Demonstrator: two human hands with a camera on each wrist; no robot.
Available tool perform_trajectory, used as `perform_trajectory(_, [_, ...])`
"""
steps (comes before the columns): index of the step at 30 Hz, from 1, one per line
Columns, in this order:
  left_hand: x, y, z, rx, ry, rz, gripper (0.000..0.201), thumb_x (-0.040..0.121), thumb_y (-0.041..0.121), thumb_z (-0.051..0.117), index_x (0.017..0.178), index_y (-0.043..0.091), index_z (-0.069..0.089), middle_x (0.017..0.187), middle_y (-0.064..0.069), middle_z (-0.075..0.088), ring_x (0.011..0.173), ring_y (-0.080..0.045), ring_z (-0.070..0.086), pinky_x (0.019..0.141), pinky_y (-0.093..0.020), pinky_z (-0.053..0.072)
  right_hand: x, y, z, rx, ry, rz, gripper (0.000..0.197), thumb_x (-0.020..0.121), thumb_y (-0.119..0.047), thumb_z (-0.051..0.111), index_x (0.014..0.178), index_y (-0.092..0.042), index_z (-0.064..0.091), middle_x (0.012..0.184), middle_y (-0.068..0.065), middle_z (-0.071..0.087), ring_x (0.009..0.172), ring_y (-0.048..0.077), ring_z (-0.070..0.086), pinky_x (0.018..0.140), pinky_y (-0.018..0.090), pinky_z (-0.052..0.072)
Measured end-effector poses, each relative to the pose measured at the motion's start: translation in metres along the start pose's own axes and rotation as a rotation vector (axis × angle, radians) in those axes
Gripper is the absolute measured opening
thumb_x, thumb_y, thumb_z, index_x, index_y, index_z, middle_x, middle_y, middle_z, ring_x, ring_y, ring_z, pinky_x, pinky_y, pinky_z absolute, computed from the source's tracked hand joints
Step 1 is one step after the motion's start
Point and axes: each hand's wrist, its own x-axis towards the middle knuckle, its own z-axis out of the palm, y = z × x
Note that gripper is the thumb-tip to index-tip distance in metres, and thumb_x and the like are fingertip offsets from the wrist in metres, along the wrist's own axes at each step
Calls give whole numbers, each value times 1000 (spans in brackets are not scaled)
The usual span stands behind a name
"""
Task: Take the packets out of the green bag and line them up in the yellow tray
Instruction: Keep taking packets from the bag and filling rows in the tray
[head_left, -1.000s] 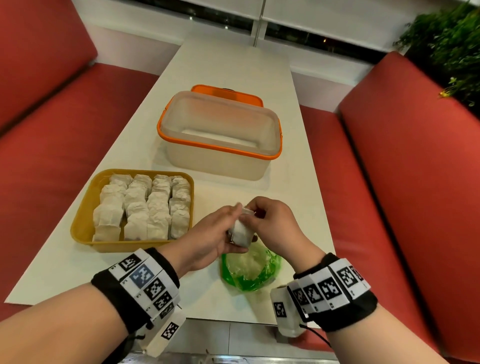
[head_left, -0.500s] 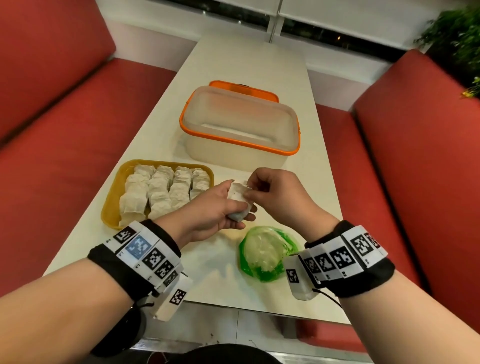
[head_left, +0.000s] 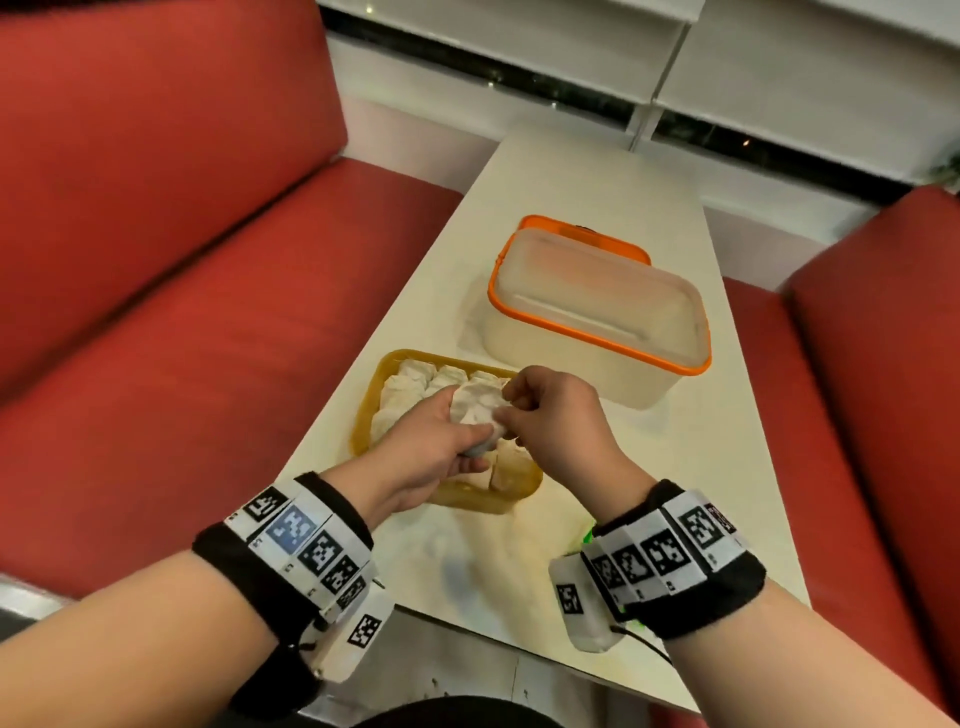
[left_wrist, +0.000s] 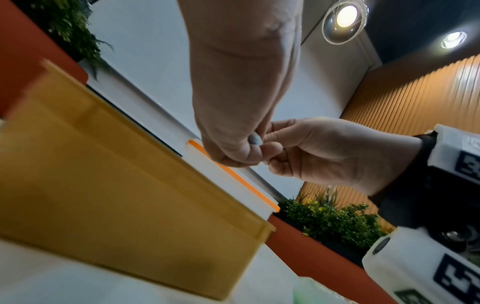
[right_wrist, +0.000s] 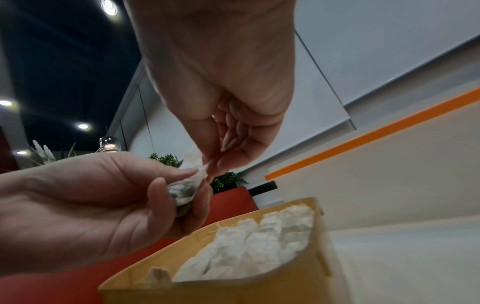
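Note:
Both hands hold one white packet (head_left: 477, 410) just above the yellow tray (head_left: 363, 415). My left hand (head_left: 441, 441) grips the packet's body (right_wrist: 185, 190) between thumb and fingers. My right hand (head_left: 540, 415) pinches its top corner (right_wrist: 203, 172). Several white packets (right_wrist: 259, 242) lie in rows in the tray (right_wrist: 233, 288). In the left wrist view only a grey bit of the packet (left_wrist: 255, 139) shows between the hands, above the tray's outer wall (left_wrist: 116, 195). The green bag (head_left: 588, 532) is nearly all hidden behind my right wrist.
A translucent tub with an orange rim (head_left: 597, 332) stands behind the tray on the white table (head_left: 597, 176). Red bench seats (head_left: 182, 338) flank the table on both sides. The table's near edge (head_left: 493, 639) runs just under my wrists.
Both hands have carried the packet from above the green bag leftward to over the yellow tray. The head view has swung left, so the bag is now hidden by my right wrist.

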Motion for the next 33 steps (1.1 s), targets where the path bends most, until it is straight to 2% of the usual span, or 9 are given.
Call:
perform_trajectory(4, [-5, 13, -30, -18, 89, 55, 28, 91, -2, 54, 110, 18, 54, 95, -5, 63, 74, -12, 58, 50, -17, 49, 13, -22, 21, 84, -17, 8, 10, 81, -13, 68, 86, -20, 61, 71, 5, 66, 59, 14, 59, 58, 26, 47])
perform_trajectory(8, [-10, 19, -53, -21, 81, 101, 26, 89, -3, 56, 105, 17, 56, 84, -1, 65, 65, -8, 57, 48, -18, 45, 19, -44, 36, 65, -169, -16, 17, 76, -21, 74, 89, -21, 63, 72, -3, 61, 65, 14, 56, 60, 26, 44])
perform_trajectory(10, [-12, 18, -60, -39, 84, 95, 23, 89, 0, 57, 108, 13, 56, 78, 1, 64, 60, -6, 57, 48, -18, 44, 21, -51, 41, 75, -203, -12, 20, 75, -18, 76, 90, -19, 63, 69, -2, 58, 62, 14, 53, 58, 24, 41])
perform_trajectory(12, [-13, 17, -67, -96, 124, 75, 21, 93, 3, 52, 112, 12, 54, 85, -3, 64, 64, -11, 59, 46, -20, 46, 24, -52, 43, 80, -211, -2, 20, 77, -15, 75, 93, -18, 64, 69, 0, 58, 61, 14, 52, 59, 25, 42])
perform_trajectory(17, [-15, 18, -84, -103, 178, 58, 18, 96, 3, 44, 96, 17, 55, 82, -4, 53, 70, -13, 54, 45, -18, 46, 23, -42, 45, -100, -288, 3, 3, 83, -15, 68, 86, -14, 68, 73, 0, 64, 72, 19, 60, 64, 28, 47])
perform_trajectory(21, [-16, 15, -90, -82, 184, 50, 19, 95, 2, 44, 97, 18, 55, 83, -4, 52, 72, -13, 54, 49, -19, 47, 19, -41, 55, -221, -381, -63, 6, 85, -12, 63, 88, -14, 67, 82, 4, 66, 84, 24, 64, 75, 35, 51])
perform_trajectory(25, [-15, 13, -93, -101, 205, 49, 20, 96, 2, 43, 96, 18, 55, 84, -5, 53, 72, -13, 54, 49, -20, 46, 20, -47, 67, -310, -455, -126, 9, 86, -12, 59, 90, -15, 66, 82, 3, 64, 83, 22, 61, 72, 30, 47])
perform_trajectory(29, [-15, 13, -94, -94, 195, 40, 21, 96, 3, 43, 98, 19, 56, 85, -5, 53, 72, -13, 55, 49, -20, 47, 28, -52, 82, -406, -556, -88, 12, 86, -10, 57, 92, -15, 66, 84, 5, 63, 78, 20, 56, 61, 26, 42])
perform_trajectory(33, [-14, 14, -93, -79, 195, 32, 18, 96, 4, 44, 98, 18, 55, 87, -5, 54, 72, -12, 55, 49, -19, 48, 36, -56, 94, -512, -621, -58, 19, 88, -9, 51, 102, -10, 64, 90, 10, 63, 79, 22, 55, 64, 27, 42])
